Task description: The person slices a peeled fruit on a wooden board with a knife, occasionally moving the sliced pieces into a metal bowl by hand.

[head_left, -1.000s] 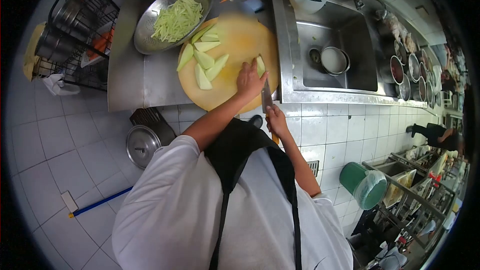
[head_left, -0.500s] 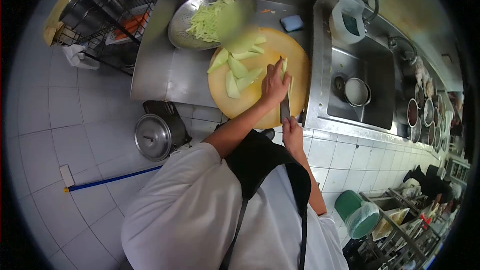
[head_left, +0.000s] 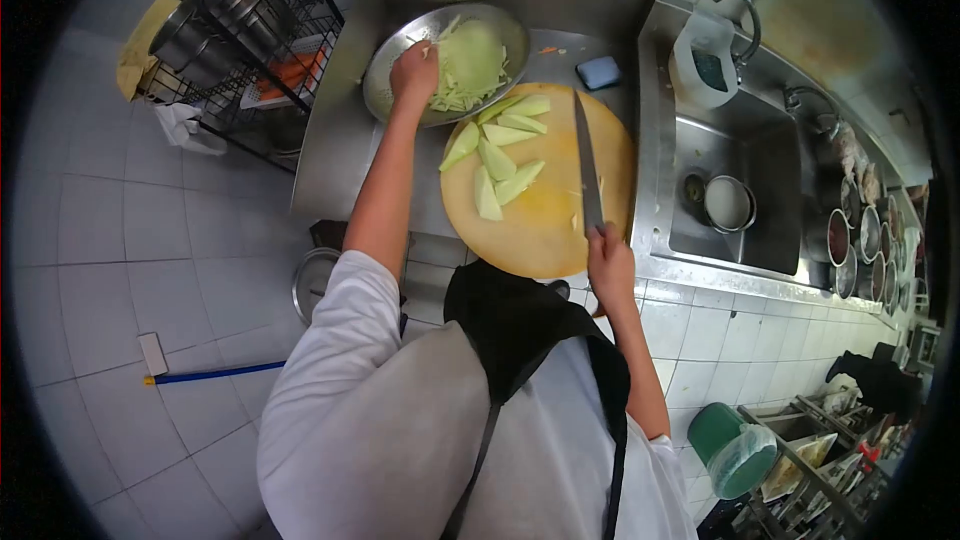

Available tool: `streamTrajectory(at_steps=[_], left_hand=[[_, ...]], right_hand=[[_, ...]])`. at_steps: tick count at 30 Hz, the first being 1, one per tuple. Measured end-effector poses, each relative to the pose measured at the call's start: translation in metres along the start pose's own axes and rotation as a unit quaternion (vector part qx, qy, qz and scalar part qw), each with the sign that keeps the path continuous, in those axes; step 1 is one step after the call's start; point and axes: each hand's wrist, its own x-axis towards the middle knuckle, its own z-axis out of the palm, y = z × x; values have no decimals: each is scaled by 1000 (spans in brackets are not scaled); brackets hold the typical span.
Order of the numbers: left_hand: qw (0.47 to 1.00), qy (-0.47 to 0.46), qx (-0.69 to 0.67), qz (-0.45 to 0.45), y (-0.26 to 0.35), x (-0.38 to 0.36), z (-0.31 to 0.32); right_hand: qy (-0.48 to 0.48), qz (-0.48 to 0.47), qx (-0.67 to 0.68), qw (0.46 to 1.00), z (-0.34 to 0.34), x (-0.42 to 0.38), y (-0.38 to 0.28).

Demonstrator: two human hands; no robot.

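Note:
My left hand is in the metal colander, at its left side. Its fingers are curled over pale green vegetable strips, and what they hold is hidden. A blurred patch covers part of the heap. My right hand grips the handle of a long kitchen knife, whose blade points away from me over the right side of the round yellow cutting board. Several thick pale green vegetable pieces lie on the board's left half. A few thin scraps lie near the blade.
Behind the board sits a blue sponge. To the right is a metal sink with a pot in it and a white container by the tap. A wire rack with pots stands left, and a blue pole lies on the floor.
My left hand has moved from beside the blade on the board, left and away into the colander. The knife stays in my right hand, its blade now uncovered. The view has shifted slightly.

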Motion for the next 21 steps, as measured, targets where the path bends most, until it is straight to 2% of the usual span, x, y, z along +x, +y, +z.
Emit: streamTrajectory(at_steps=[4,6,8,10,11,14,16,18,21], left_hand=[[979,107,-168,38,-18,-75,2],[975,37,-209,72,-25,-130,31],[980,-51,-189,24,18,-203,37],[959,-191,-202,47,32,-252,62],[959,-211,-172,86,34,-269,78],[950,-241,-82,179,47,-305,108],[951,-229,-16,206,60,-311,117],[956,-227,-49,182,68,-312,131],[961,-207,-79,163,71,-311,157]], right_hand=[[-27,83,-78,993,5,-45,66],[-15,102,-61,993,12,-62,91],[-4,116,-43,992,18,-71,105],[11,135,-30,990,18,-80,114],[27,115,-47,992,20,-83,123],[1,152,7,988,22,-84,138],[-50,234,157,958,12,-81,128],[-75,280,300,909,18,-80,144],[-118,288,338,888,20,-79,151]])
